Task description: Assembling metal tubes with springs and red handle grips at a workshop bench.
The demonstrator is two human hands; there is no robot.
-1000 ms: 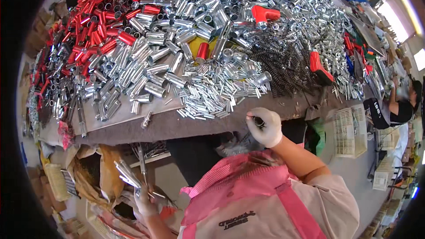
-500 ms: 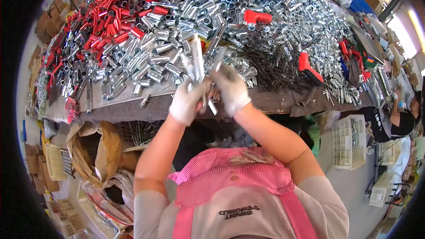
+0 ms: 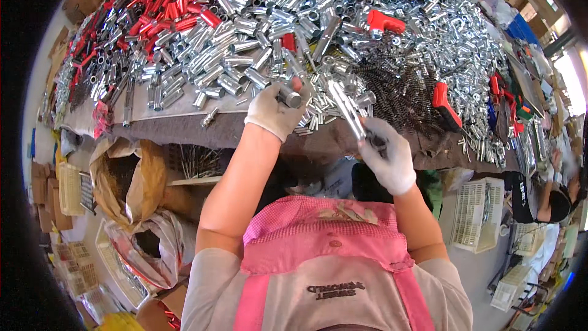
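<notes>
My left hand (image 3: 274, 111), in a white glove with a bare fingertip, is at the near edge of a heap of shiny metal tubes (image 3: 211, 55). Its fingers close round a short metal tube (image 3: 289, 95) with a dark open end. My right hand (image 3: 388, 158), also gloved, pinches the lower end of a long shiny metal tube (image 3: 346, 109), which tilts up and left toward the pile. Small thin metal pins (image 3: 315, 116) lie between my hands. Dark coil springs (image 3: 395, 86) are heaped beyond my right hand.
Red sleeves (image 3: 174, 3) pile up at the far left. Red pistol-shaped handles (image 3: 384, 22) lie among small metal parts at the right. Brown cloth (image 3: 202, 132) covers the table's near edge. Below stand an open sack (image 3: 131, 178) and a white plastic crate (image 3: 479, 214). Other people work at the right.
My hands, close together before, are now apart. The right has drawn back right with the long tube; the left has moved forward to the pile's edge.
</notes>
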